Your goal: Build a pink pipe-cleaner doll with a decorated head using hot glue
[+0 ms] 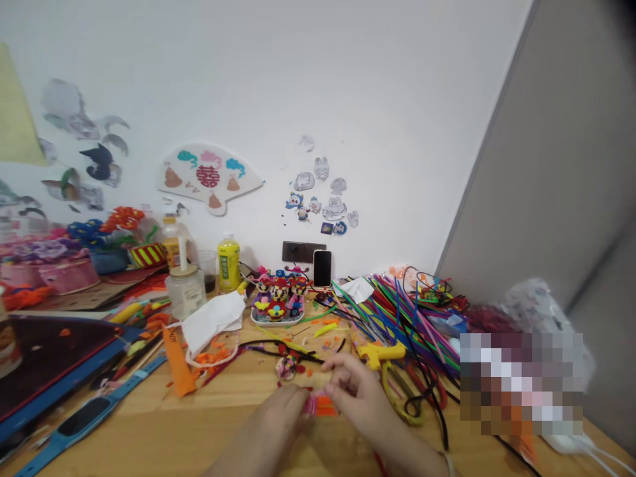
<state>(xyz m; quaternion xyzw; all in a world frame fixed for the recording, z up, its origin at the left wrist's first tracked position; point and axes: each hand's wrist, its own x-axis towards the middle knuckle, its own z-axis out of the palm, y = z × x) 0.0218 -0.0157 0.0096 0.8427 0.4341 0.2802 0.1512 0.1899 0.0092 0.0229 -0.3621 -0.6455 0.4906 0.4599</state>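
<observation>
My left hand and my right hand meet low over the wooden table, fingers pinched together on a small pink and orange pipe-cleaner piece between them. Just beyond the hands lies a small fuzzy figure in pink and red. A yellow glue gun rests right of my right hand. Three finished pipe-cleaner dolls stand on a small tray further back.
A big heap of coloured pipe cleaners covers the right. Yellow-handled scissors, a phone propped at the wall, a yellow bottle, a jar, a white cloth and a blue tool lie about.
</observation>
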